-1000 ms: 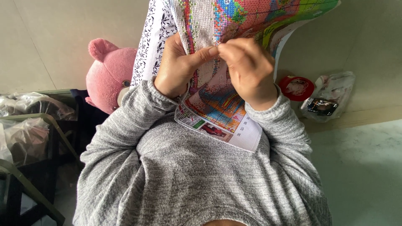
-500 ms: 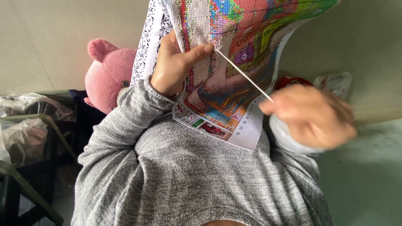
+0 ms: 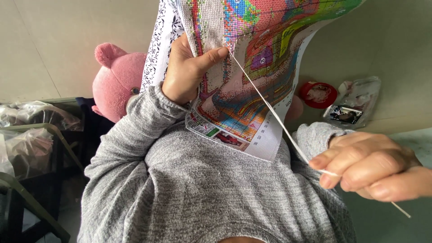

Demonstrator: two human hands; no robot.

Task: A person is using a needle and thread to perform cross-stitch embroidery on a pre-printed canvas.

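My left hand [image 3: 191, 69] grips the edge of a colourful cross-stitch canvas [image 3: 256, 63], thumb pressed on its front. A white thread [image 3: 270, 108] runs taut from the canvas near that thumb down to my right hand [image 3: 369, 166], which pinches it at the lower right. The thread's tail pokes out below my right fist. Any needle is hidden in the fingers. The canvas hangs over my grey sweater [image 3: 202, 193].
A pink plush bear [image 3: 119, 83] sits behind my left arm. A round red item [image 3: 318, 93] and a clear plastic packet [image 3: 355, 105] lie on the floor to the right. Bags on a dark frame [image 3: 27, 135] stand at the left.
My right hand left the canvas and drew the thread out down and to the right, farther than half a second ago. My left hand kept its grip on the canvas.
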